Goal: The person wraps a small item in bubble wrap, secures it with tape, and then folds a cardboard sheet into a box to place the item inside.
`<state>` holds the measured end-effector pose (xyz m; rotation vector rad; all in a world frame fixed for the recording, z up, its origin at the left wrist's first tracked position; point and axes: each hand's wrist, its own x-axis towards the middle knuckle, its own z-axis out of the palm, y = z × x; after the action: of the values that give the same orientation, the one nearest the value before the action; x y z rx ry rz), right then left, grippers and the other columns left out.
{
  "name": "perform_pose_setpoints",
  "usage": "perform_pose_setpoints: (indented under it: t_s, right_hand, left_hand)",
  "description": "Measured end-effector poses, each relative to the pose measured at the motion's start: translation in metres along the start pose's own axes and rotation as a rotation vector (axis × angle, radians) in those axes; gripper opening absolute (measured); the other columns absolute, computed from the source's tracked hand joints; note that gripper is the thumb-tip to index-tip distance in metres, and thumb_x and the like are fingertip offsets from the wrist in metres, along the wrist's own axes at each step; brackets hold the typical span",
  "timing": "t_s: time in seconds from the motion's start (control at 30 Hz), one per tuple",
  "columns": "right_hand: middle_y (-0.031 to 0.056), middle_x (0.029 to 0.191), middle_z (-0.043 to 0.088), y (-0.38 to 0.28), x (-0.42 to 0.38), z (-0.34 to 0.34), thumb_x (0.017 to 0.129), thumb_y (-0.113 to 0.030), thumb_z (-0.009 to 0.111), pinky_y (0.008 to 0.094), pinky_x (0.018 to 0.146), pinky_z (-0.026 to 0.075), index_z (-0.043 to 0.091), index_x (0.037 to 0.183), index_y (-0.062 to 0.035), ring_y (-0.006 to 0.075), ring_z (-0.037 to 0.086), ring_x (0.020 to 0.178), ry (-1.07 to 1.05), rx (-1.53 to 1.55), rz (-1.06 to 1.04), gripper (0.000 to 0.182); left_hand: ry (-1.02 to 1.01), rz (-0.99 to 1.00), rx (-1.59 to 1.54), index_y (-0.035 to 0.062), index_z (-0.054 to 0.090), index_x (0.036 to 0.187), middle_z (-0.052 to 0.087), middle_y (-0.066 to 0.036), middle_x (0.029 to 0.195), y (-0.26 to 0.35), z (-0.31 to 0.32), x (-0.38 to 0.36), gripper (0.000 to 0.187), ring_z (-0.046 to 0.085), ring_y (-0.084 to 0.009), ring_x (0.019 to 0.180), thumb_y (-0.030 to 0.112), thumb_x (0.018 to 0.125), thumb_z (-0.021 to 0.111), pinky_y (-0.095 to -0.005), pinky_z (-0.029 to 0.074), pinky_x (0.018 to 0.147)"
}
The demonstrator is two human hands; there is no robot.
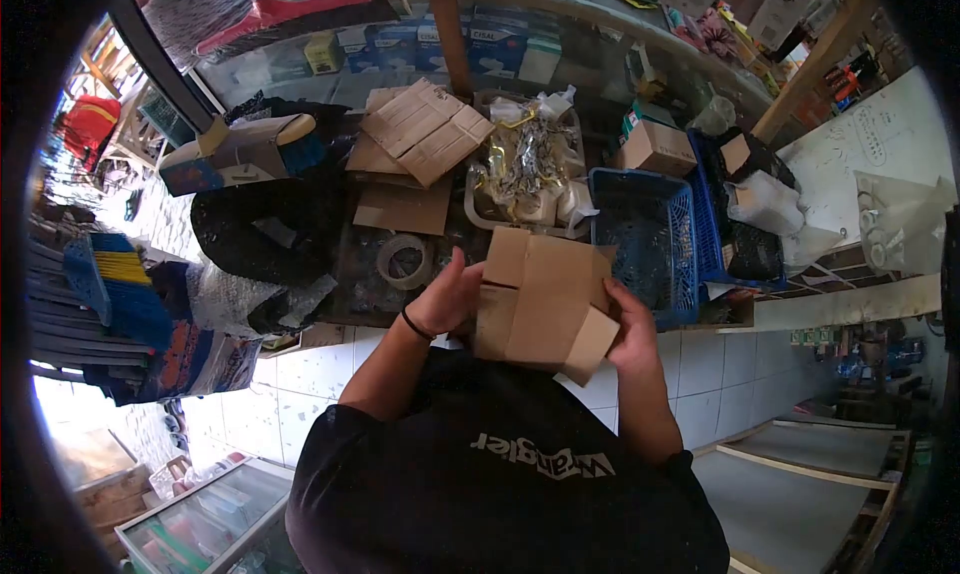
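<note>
A small brown cardboard box (550, 289) with loose flaps is held between my two hands, just in front of my chest. My left hand (452, 299) presses against its left side with the thumb raised and the other fingers hidden behind the cardboard. On the opposite side, my right hand (630, 329) grips the box near a flap. Beyond my left hand lies a roll of tape (404, 262). Flattened cardboard pieces (425, 134) are stacked behind it, beside a pale tray (478, 214) filled with metal hardware in plastic bags.
A blue plastic basket (690, 249) stands right of the box, with a second blue basket (710, 214) holding wrapped packages alongside. A closed carton (655, 149) sits behind them. Black plastic wrap (235, 229) covers the left side. Glass with boxes behind it borders the far edge.
</note>
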<state>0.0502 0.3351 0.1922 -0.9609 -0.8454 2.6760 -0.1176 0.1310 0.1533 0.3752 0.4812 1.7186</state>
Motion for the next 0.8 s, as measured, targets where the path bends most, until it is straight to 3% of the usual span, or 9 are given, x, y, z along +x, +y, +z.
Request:
perform_pose_setpoints:
  t_s: [0.07, 0.17, 0.27, 0.37, 0.47, 0.57, 0.67, 0.7, 0.8]
  right_hand:
    - [0.0117, 0.11, 0.058, 0.001, 0.003, -0.005, 0.087, -0.021, 0.053, 0.0392, 0.087, 0.046, 0.05, 0.115, -0.0055, 0.0249, 0.057, 0.099, 0.048, 0.028, 0.03, 0.033]
    - [0.0108, 0.109, 0.058, 0.007, 0.005, -0.001, 0.087, -0.021, 0.053, 0.0389, 0.087, 0.045, 0.051, 0.114, -0.0057, 0.0245, 0.057, 0.099, 0.022, 0.006, 0.03, 0.031]
    - [0.0094, 0.107, 0.058, 0.016, 0.007, 0.005, 0.087, -0.02, 0.052, 0.0381, 0.085, 0.046, 0.05, 0.114, -0.0055, 0.0233, 0.057, 0.098, -0.024, -0.114, -0.025, 0.031]
    - [0.008, 0.105, 0.057, 0.031, 0.007, 0.012, 0.089, -0.02, 0.049, 0.0348, 0.08, 0.049, 0.049, 0.114, -0.006, 0.0199, 0.058, 0.094, -0.06, -0.293, -0.062, 0.029]
    - [0.0048, 0.105, 0.055, 0.07, 0.032, -0.011, 0.087, -0.021, 0.053, 0.0291, 0.066, 0.047, 0.048, 0.114, -0.0081, 0.0157, 0.057, 0.089, 0.13, -0.655, -0.313, 0.031]
    - [0.0052, 0.106, 0.054, 0.089, 0.05, -0.036, 0.085, -0.02, 0.056, 0.0304, 0.07, 0.046, 0.046, 0.118, -0.0094, 0.0144, 0.054, 0.096, 0.09, -0.997, -0.557, 0.036]
    - [0.0059, 0.109, 0.052, 0.089, 0.045, -0.026, 0.084, -0.019, 0.059, 0.0324, 0.073, 0.045, 0.039, 0.126, -0.0115, 0.0162, 0.05, 0.102, 0.013, -0.618, -0.078, 0.047]
    - [0.0073, 0.114, 0.049, 0.088, 0.042, -0.023, 0.083, -0.021, 0.061, 0.0348, 0.077, 0.045, 0.032, 0.129, -0.0116, 0.0188, 0.048, 0.105, 0.03, -0.661, -0.052, 0.055]
    - [0.0111, 0.126, 0.039, 0.088, 0.039, -0.019, 0.079, -0.025, 0.067, 0.0409, 0.087, 0.043, 0.016, 0.137, -0.0124, 0.0251, 0.044, 0.113, 0.032, -0.706, -0.033, 0.078]
  left_hand:
    - [0.02, -0.028, 0.283, -0.0014, 0.029, 0.134, 0.039, -0.014, 0.134, 0.002, 0.003, -0.004, 0.082, 0.04, -0.0257, 0.122, 0.061, 0.084, 0.042, -0.0418, 0.033, 0.1]
    - [0.032, 0.033, 0.316, -0.0019, 0.032, 0.132, 0.043, -0.014, 0.131, -0.002, -0.002, -0.007, 0.069, 0.044, -0.0245, 0.119, 0.05, 0.088, 0.045, -0.0396, 0.034, 0.099]
    - [0.342, -0.016, 0.193, -0.0026, 0.041, 0.125, 0.052, -0.012, 0.121, 0.001, 0.002, -0.005, 0.053, 0.05, -0.021, 0.111, 0.037, 0.091, 0.047, -0.0339, 0.039, 0.093]
    - [0.53, 0.228, 0.472, -0.0001, 0.056, 0.11, 0.062, -0.007, 0.1, 0.004, 0.012, -0.003, 0.035, 0.058, -0.0154, 0.093, 0.029, 0.094, 0.045, -0.0278, 0.045, 0.08]
    - [0.527, 0.174, 1.007, 0.0014, 0.06, 0.097, 0.063, -0.011, 0.087, 0.016, 0.024, -0.012, 0.031, 0.059, -0.0207, 0.085, 0.029, 0.091, 0.049, -0.0315, 0.046, 0.074]
    - [0.467, 0.241, 1.366, 0.0014, 0.059, 0.082, 0.059, -0.015, 0.077, 0.002, 0.017, -0.006, 0.025, 0.058, -0.0294, 0.077, 0.024, 0.087, 0.052, -0.0378, 0.044, 0.07]
    - [0.466, 0.067, 1.755, 0.0024, 0.059, 0.092, 0.061, -0.015, 0.089, -0.019, 0.01, 0.002, 0.019, 0.059, -0.0289, 0.087, 0.018, 0.084, 0.051, -0.0403, 0.044, 0.074]
    - [0.479, 0.011, 1.758, 0.0021, 0.056, 0.093, 0.06, -0.017, 0.093, -0.025, 0.014, 0.003, 0.018, 0.055, -0.0343, 0.094, 0.014, 0.08, 0.052, -0.0451, 0.042, 0.078]
    - [0.303, 0.201, 1.914, 0.0028, 0.053, 0.093, 0.06, -0.015, 0.089, -0.051, 0.005, 0.004, 0.019, 0.056, -0.0333, 0.089, 0.016, 0.079, 0.052, -0.0459, 0.042, 0.075]
